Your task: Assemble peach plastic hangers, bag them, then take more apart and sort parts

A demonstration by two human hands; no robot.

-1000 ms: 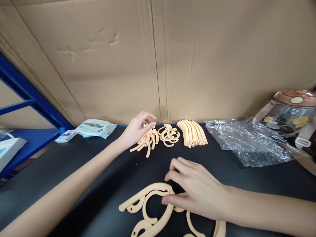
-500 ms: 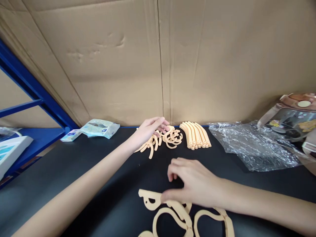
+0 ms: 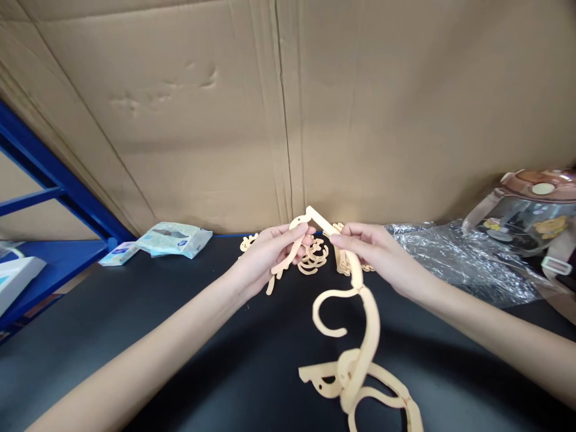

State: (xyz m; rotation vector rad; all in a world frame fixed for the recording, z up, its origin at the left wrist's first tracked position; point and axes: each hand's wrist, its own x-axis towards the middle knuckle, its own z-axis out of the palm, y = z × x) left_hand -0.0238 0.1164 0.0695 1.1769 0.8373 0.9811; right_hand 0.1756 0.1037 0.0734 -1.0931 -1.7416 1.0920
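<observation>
My left hand [image 3: 265,255] pinches a curved peach plastic piece [image 3: 294,240] lifted off the pile behind it. My right hand [image 3: 373,252] grips the top end of a linked chain of peach pieces [image 3: 360,336], raised off the black table [image 3: 135,336]. The chain hangs down and its lower links rest on the table near the bottom edge. The ends of the two parts meet between my hands at a joint [image 3: 315,215]. Behind the hands lie the pile of curved pieces [image 3: 247,242], a pile of hook pieces [image 3: 312,257], and a row of long strips, mostly hidden.
A crumpled clear plastic bag [image 3: 459,258] lies at the right, with a brown-lidded clear jug [image 3: 531,207] beyond it. Blue-white packets [image 3: 173,237] sit at the back left by a blue rack [image 3: 54,180]. A cardboard wall [image 3: 288,108] closes the back.
My left hand picked a curved piece from the pile and drew it back. My right hand lifted the linked chain off the table up to meet it.
</observation>
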